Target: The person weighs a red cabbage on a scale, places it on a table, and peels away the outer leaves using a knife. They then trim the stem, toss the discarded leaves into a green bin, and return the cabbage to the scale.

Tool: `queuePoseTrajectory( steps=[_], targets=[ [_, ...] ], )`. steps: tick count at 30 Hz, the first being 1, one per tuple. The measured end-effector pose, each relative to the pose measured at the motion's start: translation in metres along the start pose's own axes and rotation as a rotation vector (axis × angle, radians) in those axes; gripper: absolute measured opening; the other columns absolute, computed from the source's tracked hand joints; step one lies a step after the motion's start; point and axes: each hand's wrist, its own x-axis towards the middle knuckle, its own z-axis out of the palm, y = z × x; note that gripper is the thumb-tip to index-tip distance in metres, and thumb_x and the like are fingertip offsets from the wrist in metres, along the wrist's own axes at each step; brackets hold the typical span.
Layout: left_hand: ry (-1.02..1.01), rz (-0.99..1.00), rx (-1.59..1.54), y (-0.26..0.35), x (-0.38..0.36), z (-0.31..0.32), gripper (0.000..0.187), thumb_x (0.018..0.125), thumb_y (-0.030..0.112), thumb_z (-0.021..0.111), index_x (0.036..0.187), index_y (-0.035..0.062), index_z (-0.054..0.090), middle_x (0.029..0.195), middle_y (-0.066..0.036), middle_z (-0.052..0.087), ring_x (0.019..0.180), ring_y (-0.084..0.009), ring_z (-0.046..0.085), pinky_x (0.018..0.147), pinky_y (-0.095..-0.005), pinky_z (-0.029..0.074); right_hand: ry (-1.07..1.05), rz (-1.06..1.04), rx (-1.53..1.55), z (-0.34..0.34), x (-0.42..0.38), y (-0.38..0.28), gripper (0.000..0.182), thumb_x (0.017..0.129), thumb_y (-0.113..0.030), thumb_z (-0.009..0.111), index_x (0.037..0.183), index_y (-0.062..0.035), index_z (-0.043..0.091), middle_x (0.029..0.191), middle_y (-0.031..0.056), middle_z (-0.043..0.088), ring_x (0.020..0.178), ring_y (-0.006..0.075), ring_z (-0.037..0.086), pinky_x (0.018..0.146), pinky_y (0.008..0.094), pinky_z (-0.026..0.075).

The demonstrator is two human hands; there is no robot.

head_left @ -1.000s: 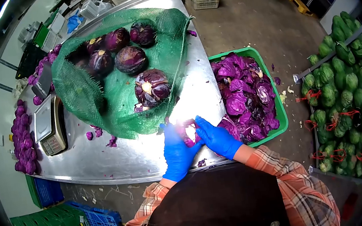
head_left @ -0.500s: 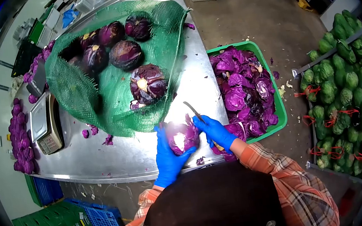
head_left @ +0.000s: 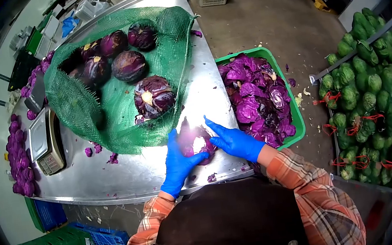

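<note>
A red cabbage (head_left: 197, 145) with a pale cut stem end is at the near edge of the metal table. My left hand (head_left: 177, 165), in a blue glove, grips it from the left with the thumb across its near side. At the cabbage's right side is my right hand (head_left: 235, 142), also gloved, its fingers stretched out and apart. No knife shows now; the underside of this hand is hidden. Beyond my hands lies a green mesh bag (head_left: 121, 106) with several dark red cabbages (head_left: 154, 97) on it.
A green crate (head_left: 297, 123) full of purple leaves stands right of the metal table (head_left: 91, 180). On the table's left are a weighing scale (head_left: 46, 142) and a row of trimmed cabbages (head_left: 19, 157). A rack of green vegetables (head_left: 368, 103) stands far right.
My right hand has gone from holding a knife to stretched fingers beside the cabbage, and the knife is out of sight. My left hand keeps its hold. The view has shifted slightly.
</note>
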Motion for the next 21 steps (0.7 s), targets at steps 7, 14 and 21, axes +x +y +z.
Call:
queuePoseTrajectory(
  steps=[7, 14, 21],
  targets=[
    [-0.114, 0.054, 0.070, 0.023, -0.003, -0.010, 0.116, 0.055, 0.038, 0.090, 0.142, -0.0030, 0.025, 0.135, -0.021, 0.045, 0.125, -0.0302, 0.048, 0.101, -0.0375, 0.041, -0.057, 0.103, -0.199, -0.008, 0.039, -0.003, 0.044, 0.096, -0.036, 0.049, 0.131, -0.0100, 0.050, 0.118, 0.0176, 0.061, 0.103, 0.0338, 0.062, 0.090, 0.0400, 0.048],
    [-0.188, 0.010, -0.158, -0.009, 0.012, -0.024, 0.117, 0.059, 0.021, 0.091, 0.147, -0.0009, 0.017, 0.143, -0.019, 0.037, 0.129, -0.0267, 0.043, 0.107, -0.0383, 0.037, -0.074, -0.133, -0.264, -0.051, 0.005, -0.007, 0.040, 0.097, -0.040, 0.046, 0.119, -0.0105, 0.060, 0.107, 0.0136, 0.067, 0.095, 0.0321, 0.065, 0.081, 0.0387, 0.052],
    [-0.349, 0.017, -0.028, -0.009, 0.028, -0.034, 0.117, 0.058, 0.022, 0.091, 0.147, -0.0006, 0.019, 0.143, -0.018, 0.038, 0.130, -0.0269, 0.040, 0.109, -0.0374, 0.034, -0.154, -0.069, -0.532, -0.063, -0.018, -0.016, 0.037, 0.095, -0.041, 0.049, 0.115, -0.0140, 0.064, 0.102, 0.0119, 0.068, 0.087, 0.0317, 0.066, 0.076, 0.0377, 0.053]
  ],
)
